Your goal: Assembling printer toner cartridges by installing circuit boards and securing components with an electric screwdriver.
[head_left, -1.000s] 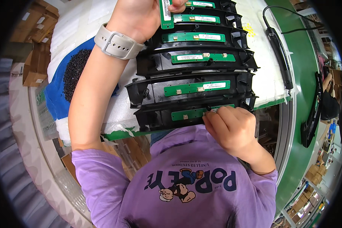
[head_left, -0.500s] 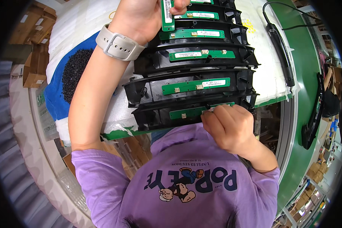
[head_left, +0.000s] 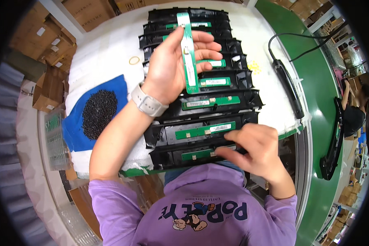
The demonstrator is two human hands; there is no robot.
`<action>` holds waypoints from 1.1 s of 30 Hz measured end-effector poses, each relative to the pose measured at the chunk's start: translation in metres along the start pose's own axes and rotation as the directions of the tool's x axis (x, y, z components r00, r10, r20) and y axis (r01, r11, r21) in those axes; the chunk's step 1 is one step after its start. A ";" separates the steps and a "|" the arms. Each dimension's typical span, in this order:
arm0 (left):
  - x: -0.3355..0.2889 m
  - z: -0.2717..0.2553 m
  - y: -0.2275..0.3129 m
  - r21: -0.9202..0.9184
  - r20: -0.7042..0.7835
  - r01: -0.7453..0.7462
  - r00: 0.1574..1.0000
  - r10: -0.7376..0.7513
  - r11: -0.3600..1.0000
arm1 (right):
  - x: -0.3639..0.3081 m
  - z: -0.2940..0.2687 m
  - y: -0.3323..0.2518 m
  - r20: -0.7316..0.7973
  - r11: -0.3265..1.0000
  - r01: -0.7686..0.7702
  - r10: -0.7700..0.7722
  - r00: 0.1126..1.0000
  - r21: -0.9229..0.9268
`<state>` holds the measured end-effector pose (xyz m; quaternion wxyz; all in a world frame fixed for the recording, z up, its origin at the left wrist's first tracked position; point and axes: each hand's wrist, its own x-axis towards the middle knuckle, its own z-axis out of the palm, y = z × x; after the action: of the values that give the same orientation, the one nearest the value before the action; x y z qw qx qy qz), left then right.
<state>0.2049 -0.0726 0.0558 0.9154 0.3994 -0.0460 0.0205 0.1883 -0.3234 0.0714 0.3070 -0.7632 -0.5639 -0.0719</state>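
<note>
My left hand [head_left: 172,65] holds a narrow green circuit board [head_left: 188,61] upright across its palm. The thumb presses on the board, and the other fingers stretch out behind it. Below the hand runs a row of curved black plastic housings [head_left: 160,133], several with a green board lying inside. My right hand [head_left: 256,149] is over the right part of the two nearest housings, thumb and index finger apart, with nothing visible between them. Its thumb tip is at the end of the nearest board [head_left: 192,156]; its index fingertip is by the second board [head_left: 205,130]. The remaining fingers are curled.
Left of the row, a heap of small black pieces [head_left: 100,112] lies on a blue cloth [head_left: 76,127]. A rubber band [head_left: 134,60] is beyond it. At right are a black corded tool [head_left: 289,88], small yellow bits [head_left: 255,67] and another black housing [head_left: 334,139] on a green surface.
The view has shifted, showing more of the far housings. My right hand has gone from a fist on the nearest board to thumb and index finger spread. The left still holds its board.
</note>
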 end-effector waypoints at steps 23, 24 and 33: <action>-0.014 0.032 -0.027 -0.048 -0.091 -0.087 0.992 0.082 0.995 | 0.110 0.029 0.050 -0.317 0.974 -0.050 0.120 0.941 0.221; -0.010 0.032 -0.025 0.039 -0.110 -0.092 0.989 0.096 0.995 | 0.113 0.026 0.055 -0.229 0.939 -0.129 0.208 0.951 0.319; 0.005 0.010 -0.010 0.451 -0.416 -0.035 0.876 0.245 0.892 | 0.231 0.012 0.180 -0.298 0.987 -0.080 0.119 0.947 0.138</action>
<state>0.2102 -0.0871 0.0558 0.7846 0.5701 0.1494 0.1923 0.4297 -0.1596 0.0974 0.4406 -0.7498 -0.4739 -0.1380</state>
